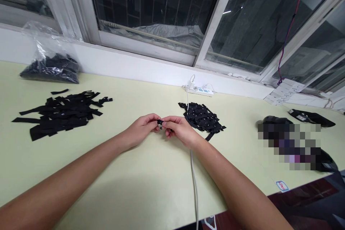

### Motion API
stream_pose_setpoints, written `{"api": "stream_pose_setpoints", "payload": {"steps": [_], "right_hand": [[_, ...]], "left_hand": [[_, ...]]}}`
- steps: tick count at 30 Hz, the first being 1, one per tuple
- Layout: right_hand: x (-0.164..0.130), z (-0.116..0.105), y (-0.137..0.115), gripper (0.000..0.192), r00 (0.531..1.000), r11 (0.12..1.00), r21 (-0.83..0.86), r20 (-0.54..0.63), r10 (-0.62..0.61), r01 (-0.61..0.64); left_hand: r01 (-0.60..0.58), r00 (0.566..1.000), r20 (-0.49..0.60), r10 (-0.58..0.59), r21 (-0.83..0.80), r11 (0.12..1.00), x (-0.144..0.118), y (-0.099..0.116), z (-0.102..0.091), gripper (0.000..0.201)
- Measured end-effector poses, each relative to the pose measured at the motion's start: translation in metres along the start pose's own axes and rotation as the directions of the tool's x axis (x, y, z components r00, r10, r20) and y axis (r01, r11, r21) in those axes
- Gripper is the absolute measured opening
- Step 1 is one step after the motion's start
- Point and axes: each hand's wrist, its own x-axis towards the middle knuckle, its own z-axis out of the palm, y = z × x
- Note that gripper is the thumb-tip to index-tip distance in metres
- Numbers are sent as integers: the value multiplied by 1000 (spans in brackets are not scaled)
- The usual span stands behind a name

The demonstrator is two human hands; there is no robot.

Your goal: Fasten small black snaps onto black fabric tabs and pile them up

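Note:
A short black fabric strip point(160, 122) is pinched between both hands above the middle of the table. My left hand point(144, 129) grips one end with thumb and fingers, and my right hand point(179, 128) grips the other. Part of the strip is covered by the fingers. Just right of my right hand lies a heap of small black strips point(203, 116) with tiny pale marks on them. Farther off to the left spreads a looser pile of longer black strips point(67, 111).
A clear plastic bag point(52, 66) of black pieces stands at the back left. A white power strip point(202, 91) sits by the wall; its pale cable point(194, 183) runs beside my right arm to the front edge. Dark items point(309, 118) lie at the right, partly blurred out.

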Motion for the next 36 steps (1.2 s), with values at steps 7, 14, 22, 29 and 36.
{"api": "stream_pose_setpoints", "payload": {"steps": [7,14,22,29,36], "right_hand": [[0,-1,2,21,1000,999,53,29,-4,3],[0,0,0,20,1000,999,34,-6,-3,3],[8,-13,5,17,971,974,-221,-213,-106,58],[6,-12,10,24,956,792,-573,-47,-289,211],[1,-7,8,23,962,790,-560,49,-269,249]], "left_hand": [[73,997,45,-65,-208,975,-2,3,6,15],[-19,999,-39,17,-52,998,1,-6,0,18],[28,938,-347,14,115,993,3,1,-13,25],[-137,969,-153,194,318,938,-8,10,-1,19],[-219,938,-156,310,426,878,-5,3,-2,20]]}}
